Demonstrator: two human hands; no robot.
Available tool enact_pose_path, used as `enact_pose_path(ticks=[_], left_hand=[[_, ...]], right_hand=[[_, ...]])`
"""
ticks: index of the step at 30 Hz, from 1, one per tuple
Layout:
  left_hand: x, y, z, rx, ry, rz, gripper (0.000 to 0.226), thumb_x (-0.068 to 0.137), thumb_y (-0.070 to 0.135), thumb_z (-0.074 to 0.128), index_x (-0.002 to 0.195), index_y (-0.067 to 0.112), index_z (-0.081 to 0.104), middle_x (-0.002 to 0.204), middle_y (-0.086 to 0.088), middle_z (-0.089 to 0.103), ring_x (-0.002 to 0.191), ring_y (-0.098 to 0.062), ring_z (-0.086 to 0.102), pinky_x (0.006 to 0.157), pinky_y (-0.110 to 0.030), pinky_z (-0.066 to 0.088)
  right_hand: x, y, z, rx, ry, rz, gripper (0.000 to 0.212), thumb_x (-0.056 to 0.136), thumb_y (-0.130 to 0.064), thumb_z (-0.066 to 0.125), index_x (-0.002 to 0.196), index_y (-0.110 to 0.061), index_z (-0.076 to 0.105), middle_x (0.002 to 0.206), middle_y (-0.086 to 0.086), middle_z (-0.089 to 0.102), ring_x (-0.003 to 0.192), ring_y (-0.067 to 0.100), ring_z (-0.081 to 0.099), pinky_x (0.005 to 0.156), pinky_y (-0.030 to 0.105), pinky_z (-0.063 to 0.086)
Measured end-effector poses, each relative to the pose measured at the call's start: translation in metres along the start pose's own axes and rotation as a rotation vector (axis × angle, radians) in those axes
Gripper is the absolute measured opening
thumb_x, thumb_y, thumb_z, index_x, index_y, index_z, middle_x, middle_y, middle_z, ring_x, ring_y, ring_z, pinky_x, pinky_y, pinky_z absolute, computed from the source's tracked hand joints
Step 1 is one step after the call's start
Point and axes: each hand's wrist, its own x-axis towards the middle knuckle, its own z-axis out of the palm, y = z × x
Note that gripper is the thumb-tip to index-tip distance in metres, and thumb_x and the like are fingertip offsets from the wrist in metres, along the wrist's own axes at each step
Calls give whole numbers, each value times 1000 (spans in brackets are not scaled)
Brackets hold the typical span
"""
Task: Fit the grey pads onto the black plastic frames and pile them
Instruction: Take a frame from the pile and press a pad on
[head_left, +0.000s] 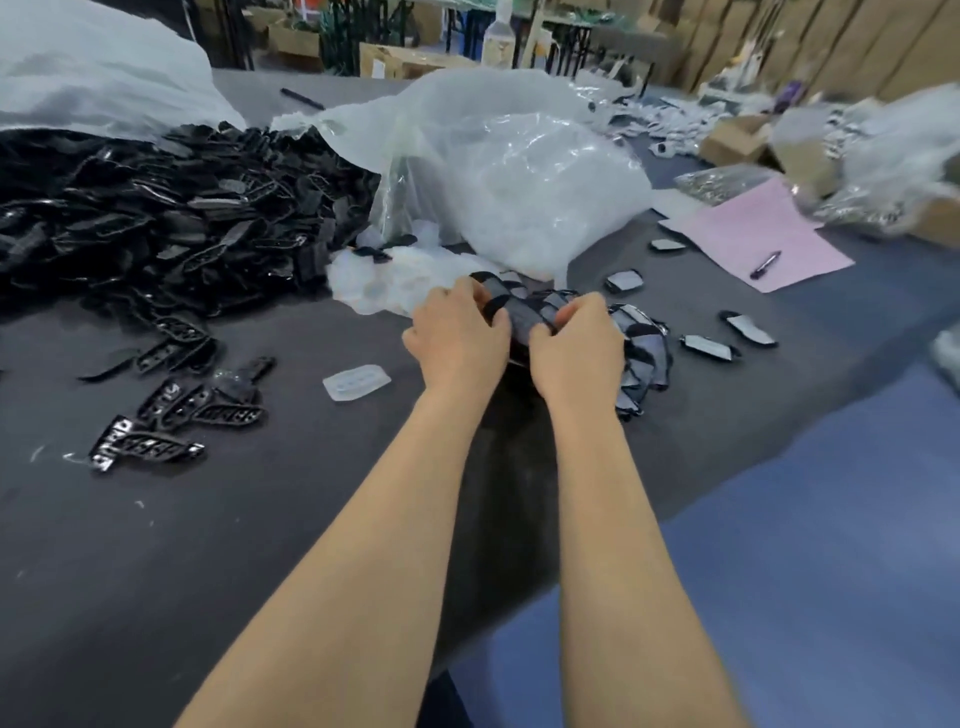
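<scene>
The left hand (457, 338) and right hand (574, 348), close together, both pinch one black frame (519, 314) with curled fingers, just in front of the clear bag (519, 197).

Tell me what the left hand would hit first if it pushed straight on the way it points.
Past the black frame it grips, the left hand would probably meet the clear plastic bag; depth is unclear.

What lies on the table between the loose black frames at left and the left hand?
In the head view, one pale translucent pad lies alone on the dark table between the loose frames and the left hand.
</scene>
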Motion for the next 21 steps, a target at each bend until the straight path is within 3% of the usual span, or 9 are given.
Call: enact_pose_path(ticks=[5,8,11,14,18,21], left_hand=[[-4,-5,-2,-74,-10,-27,28,91,32,59,116,19,59,122,-3,55,117,-25,49,92,-34,32],[-7,-8,-10,-147,-21,-34,27,91,30,60,115,18,60,122,-4,57,117,-25,50,100,-39,39],[-8,-13,-26,-263,12,-50,23,91,24,60,112,15,61,118,-5,60,113,-24,54,99,-42,43],[-5,-26,-51,-305,103,-53,19,94,16,55,112,13,61,113,-4,63,104,-21,59,92,-31,45],[1,-60,-99,-286,277,-54,18,94,12,53,108,11,62,103,-2,62,88,-12,53,67,-6,35],[-1,-91,-137,-287,406,-100,15,94,11,52,104,13,62,92,4,59,83,-9,51,61,-2,33]], right_hand=[[-4,-5,1,34,12,-18,17,88,-13,57,94,-15,41,84,-5,47,82,18,46,67,27,32],[-10,-15,6,89,24,-57,13,88,-13,56,92,-16,45,83,-3,50,80,16,45,66,23,30],[-21,-30,17,155,3,-125,9,89,-14,56,97,-13,53,84,-4,53,81,14,47,65,19,26],[-36,-53,35,237,-51,-182,8,91,-15,56,98,-11,56,85,-2,59,84,17,55,66,20,31],[-58,-89,67,273,-212,-226,10,92,-19,56,98,-12,60,96,5,69,92,22,62,78,29,45],[-80,-117,98,222,-374,-324,18,92,-20,56,105,-11,64,104,7,69,100,23,61,86,36,48]])
